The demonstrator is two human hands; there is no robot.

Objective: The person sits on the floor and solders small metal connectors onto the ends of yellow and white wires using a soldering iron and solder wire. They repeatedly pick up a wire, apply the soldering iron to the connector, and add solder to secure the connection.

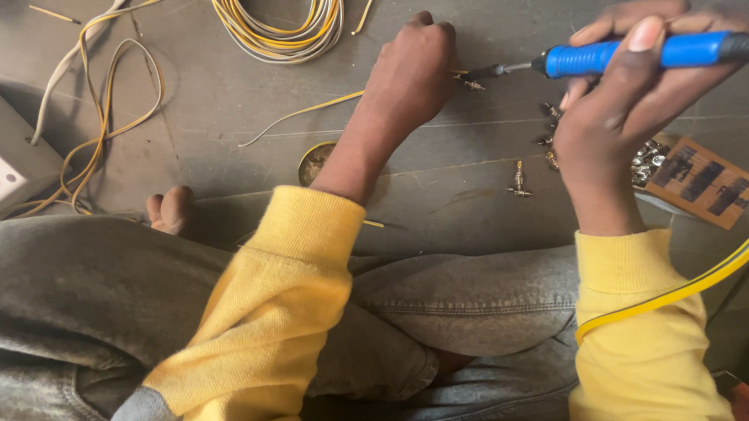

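Person seated on the floor (229, 106). Right hand (618, 119) wraps its grip around a blue-handled soldering iron (612, 54), tip pointing to 9 o'clock. Left hand (412, 71) is fisted, pinching a small metal connector (472, 83) at the tip. Loose connectors (518, 181) lie at 6 o'clock; coiled yellow wire (281, 29) at 11 o'clock.

The person wears a yellow sweatshirt (263, 314) with ribbed cuffs, grey denim trousers (73, 291), and goes barefoot.
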